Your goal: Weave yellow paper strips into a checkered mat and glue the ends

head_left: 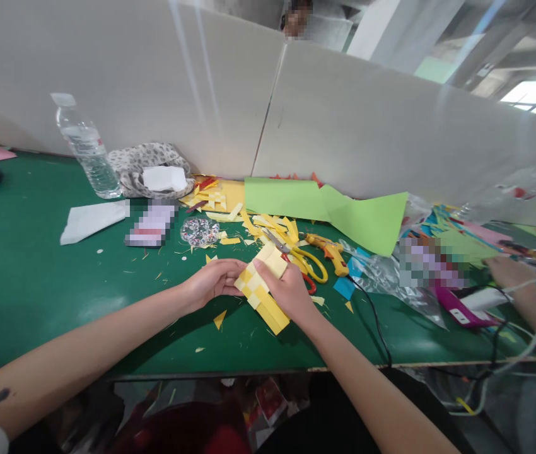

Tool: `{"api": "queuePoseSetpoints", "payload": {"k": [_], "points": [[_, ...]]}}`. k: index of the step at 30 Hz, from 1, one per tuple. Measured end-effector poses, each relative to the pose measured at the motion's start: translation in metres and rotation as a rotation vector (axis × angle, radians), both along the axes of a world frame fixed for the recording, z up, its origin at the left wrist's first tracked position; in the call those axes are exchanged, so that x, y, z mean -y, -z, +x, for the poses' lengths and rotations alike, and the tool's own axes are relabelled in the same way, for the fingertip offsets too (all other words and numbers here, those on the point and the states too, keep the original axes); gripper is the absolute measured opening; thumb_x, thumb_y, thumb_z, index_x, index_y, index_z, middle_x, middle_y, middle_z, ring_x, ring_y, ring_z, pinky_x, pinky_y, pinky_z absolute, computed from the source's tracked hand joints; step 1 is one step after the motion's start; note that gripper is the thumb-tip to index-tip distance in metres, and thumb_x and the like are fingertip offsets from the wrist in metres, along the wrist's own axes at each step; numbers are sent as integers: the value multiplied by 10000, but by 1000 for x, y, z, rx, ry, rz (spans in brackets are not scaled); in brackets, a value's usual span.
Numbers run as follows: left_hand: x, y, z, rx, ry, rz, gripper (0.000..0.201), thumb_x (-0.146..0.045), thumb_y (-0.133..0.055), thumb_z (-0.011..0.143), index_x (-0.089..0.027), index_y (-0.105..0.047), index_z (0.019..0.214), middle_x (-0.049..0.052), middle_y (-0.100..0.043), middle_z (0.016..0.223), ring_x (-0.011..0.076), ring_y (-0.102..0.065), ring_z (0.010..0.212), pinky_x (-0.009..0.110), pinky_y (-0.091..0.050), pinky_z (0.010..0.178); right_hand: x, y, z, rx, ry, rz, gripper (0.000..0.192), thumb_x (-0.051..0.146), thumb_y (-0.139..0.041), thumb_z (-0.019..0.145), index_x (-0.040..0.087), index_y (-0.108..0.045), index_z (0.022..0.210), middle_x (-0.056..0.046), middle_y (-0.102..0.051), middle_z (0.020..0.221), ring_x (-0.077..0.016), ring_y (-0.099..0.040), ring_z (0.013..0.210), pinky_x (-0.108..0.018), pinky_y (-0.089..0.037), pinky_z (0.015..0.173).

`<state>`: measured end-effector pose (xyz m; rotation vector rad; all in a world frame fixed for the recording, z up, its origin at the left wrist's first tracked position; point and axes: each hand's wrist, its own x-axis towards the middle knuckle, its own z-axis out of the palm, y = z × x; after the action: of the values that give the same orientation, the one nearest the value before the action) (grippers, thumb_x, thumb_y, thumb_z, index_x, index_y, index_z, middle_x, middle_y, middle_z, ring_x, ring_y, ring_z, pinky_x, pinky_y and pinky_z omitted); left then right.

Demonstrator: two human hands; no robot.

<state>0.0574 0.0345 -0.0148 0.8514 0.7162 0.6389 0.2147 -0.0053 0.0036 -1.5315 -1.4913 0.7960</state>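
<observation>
Paper piece [257, 291], pinched by the right hand [291, 291], the left hand [215, 281] at its edge with grip unclear, seems partly woven: checkered midway, plainer toward the table's [121, 340] near edge.

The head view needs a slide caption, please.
Left hand and right hand hold woven yellow paper over a green table.

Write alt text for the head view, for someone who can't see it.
A person's right hand grips a woven yellow paper piece, the left hand at its edge, over a green table. Beyond lie yellow-handled scissors, yellow paper strips and light-green paper; a clear bottle stands farther left.
</observation>
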Motion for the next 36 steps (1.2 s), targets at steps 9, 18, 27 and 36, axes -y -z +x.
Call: {"api": "queuePoseSetpoints", "payload": {"k": [9, 18, 27, 36], "points": [[-4, 1, -4, -108, 87, 116, 171, -312, -633, 723, -151, -635, 784, 25, -648, 725, 125, -616, 671, 282, -519, 701, 0, -7, 5, 29, -74, -64, 253, 406, -560, 739, 160, -607, 707, -48, -659, 701, -186, -607, 680, -264, -466, 573], [-10, 6, -7, -216, 97, 197, 228, -372, -658, 711, -161, -645, 796, 19, -666, 742, 111, -622, 679, 256, -514, 704, -9, -4, 20, 18, -135, -42, 323, 360, -675, 642, 181, -594, 898, -40, -668, 833, -181, -612, 727, -286, -485, 617], [-6, 1, -6, -182, 148, 208, 199, -253, -721, 637, -167, -621, 786, 8, -671, 697, 115, -627, 639, 271, -512, 684, -11, -1, 20, -64, -78, -97, 511, 307, -733, 565, 164, -535, 1014, -76, -659, 912, -208, -629, 807, -352, -502, 718], [-6, 5, -5, -246, 76, 290, 213, -267, -710, 636, -177, -631, 813, 22, -682, 739, 111, -615, 624, 193, -446, 578, -14, -5, 23, -129, -159, -114, 446, 297, -725, 589, 190, -546, 983, -36, -669, 802, -175, -638, 714, -329, -510, 669]]}}
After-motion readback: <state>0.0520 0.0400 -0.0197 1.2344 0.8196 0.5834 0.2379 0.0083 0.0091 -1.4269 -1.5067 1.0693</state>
